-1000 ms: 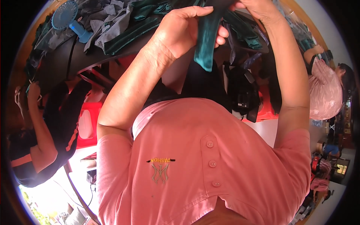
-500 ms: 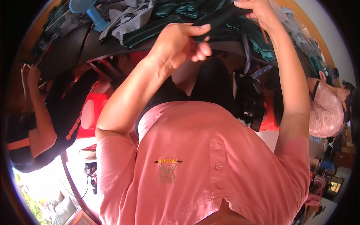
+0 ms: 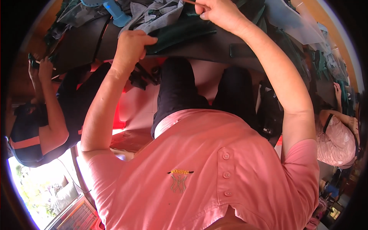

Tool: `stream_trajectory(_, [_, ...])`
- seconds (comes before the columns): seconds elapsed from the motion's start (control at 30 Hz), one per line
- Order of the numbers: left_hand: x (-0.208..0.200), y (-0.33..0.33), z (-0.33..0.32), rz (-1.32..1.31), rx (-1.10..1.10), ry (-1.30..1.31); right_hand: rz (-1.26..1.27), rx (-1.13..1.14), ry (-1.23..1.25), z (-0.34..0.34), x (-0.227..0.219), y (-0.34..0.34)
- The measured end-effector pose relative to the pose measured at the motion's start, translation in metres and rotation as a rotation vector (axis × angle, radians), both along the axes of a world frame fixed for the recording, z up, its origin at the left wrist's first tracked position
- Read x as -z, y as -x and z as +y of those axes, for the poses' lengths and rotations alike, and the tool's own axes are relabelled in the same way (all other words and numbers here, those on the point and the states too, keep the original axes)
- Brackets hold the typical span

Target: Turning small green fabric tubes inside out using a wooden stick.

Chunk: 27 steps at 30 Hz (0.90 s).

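Note:
On the dark table in front of me lies a strip of dark green velvet cloth (image 3: 182,36). My left hand (image 3: 131,48) is closed at its left end, thumb and curled fingers gripping the edge. Farther right and higher, my right hand (image 3: 224,16) is closed around a thin brown stick (image 3: 196,4), which points left over the cloth and runs off the top of the picture. Grey cloth (image 3: 161,17) lies crumpled just beyond my left hand.
A blue stand (image 3: 116,14) is at the far left of the table (image 3: 86,42). A sheet of translucent plastic (image 3: 293,23) and green scraps lie right. A co-worker in a dark shirt (image 3: 28,132) works at left, one in pink (image 3: 337,143) at right.
Both hands have moved left. My left hand, earlier blurred with its fingers apart, is now closed on the velvet. The stick in my right hand has swung from pointing down to pointing left.

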<state>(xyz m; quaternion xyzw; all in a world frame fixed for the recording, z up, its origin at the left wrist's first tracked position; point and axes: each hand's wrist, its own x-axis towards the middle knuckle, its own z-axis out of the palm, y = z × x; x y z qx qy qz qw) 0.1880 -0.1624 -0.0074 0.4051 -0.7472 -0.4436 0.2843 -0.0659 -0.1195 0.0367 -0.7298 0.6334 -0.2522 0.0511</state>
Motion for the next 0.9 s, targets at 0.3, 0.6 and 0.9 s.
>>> stream_trajectory(0.3, [0.001,0.005,0.001,-0.086,-0.245,0.027,0.267,0.125,0.114,0.016,-0.005,0.005])
stream_trajectory(0.6, [-0.008,0.123,0.062,0.144,0.338,0.759,-0.979,0.361,0.13,0.16,-0.062,0.08])
stream_trajectory(0.9, [0.033,0.246,0.067,-0.082,0.505,1.099,-1.218,0.45,-0.129,0.241,0.035,0.091])
